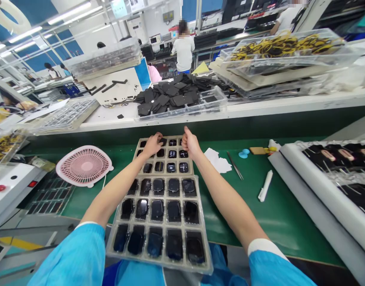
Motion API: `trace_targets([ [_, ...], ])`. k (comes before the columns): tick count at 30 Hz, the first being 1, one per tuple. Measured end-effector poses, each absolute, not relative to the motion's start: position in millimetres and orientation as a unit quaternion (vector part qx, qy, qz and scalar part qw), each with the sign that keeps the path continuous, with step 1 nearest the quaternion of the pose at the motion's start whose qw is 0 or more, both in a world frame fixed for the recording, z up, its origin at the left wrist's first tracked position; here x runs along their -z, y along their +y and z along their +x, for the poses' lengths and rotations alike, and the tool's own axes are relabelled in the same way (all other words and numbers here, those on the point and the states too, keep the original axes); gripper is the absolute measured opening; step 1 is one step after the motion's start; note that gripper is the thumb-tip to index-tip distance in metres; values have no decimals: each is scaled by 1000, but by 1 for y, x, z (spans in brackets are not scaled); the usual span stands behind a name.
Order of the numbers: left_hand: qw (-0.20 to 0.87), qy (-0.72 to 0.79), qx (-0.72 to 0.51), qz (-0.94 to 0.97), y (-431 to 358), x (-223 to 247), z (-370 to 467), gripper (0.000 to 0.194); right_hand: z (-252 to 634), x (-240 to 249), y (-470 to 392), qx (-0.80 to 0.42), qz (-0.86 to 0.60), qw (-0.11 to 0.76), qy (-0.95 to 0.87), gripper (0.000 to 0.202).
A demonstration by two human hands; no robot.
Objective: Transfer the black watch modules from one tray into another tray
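Two beige compartment trays lie end to end in front of me. The near tray (163,258) holds rows of glossy dark square pieces and overhangs the bench's front edge. In the far tray (152,173) sit smaller rounded black pieces. My left hand (153,145) reaches over the far tray's back left part, its fingertips pinched on a black piece (162,141). My right hand (190,143) is at the far tray's back right corner, fingers curled and thumb pointing up; whatever they may hold is hidden.
On the green bench lie a pink fan (87,165), white paper (217,160), tweezers (235,166) and a white pen-like tool (265,186). A shelf behind carries a heap of black pads (170,95). A grey rack (307,190) stands right.
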State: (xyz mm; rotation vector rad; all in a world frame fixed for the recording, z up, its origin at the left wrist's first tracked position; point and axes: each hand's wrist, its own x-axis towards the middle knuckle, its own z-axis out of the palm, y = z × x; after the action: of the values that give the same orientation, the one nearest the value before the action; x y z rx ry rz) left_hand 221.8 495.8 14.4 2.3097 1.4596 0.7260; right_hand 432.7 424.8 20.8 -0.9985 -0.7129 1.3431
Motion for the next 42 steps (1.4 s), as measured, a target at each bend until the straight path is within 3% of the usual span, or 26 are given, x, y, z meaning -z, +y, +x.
trace_targets([
  [4,283,495,-398,719,473,-26,235,29,429,-20,424,-423,-531,590,-438,70],
  [7,390,455,-447,664,450,-37,252,35,427,-20,420,-325,-553,563,-521,63],
  [12,440,438,-462,633,422,-52,276,42,414,-19,412,-297,-503,571,-576,43],
  [16,451,451,-457,619,420,-51,276,41,413,-15,417,-289,-519,636,-493,46],
  [20,397,484,-469,623,442,-40,256,32,428,-14,430,-435,-506,669,-327,52],
  [25,214,548,-389,709,481,-18,223,21,444,-21,432,-572,-400,689,-197,55],
  [30,113,563,-241,783,495,-1,212,25,441,-27,428,-580,-403,675,-213,62],
  [37,-16,510,-175,842,472,-2,194,20,440,-31,427,-574,-426,650,-259,56],
  [42,-45,483,-97,869,447,1,182,34,437,-25,429,-527,-456,644,-316,57],
])
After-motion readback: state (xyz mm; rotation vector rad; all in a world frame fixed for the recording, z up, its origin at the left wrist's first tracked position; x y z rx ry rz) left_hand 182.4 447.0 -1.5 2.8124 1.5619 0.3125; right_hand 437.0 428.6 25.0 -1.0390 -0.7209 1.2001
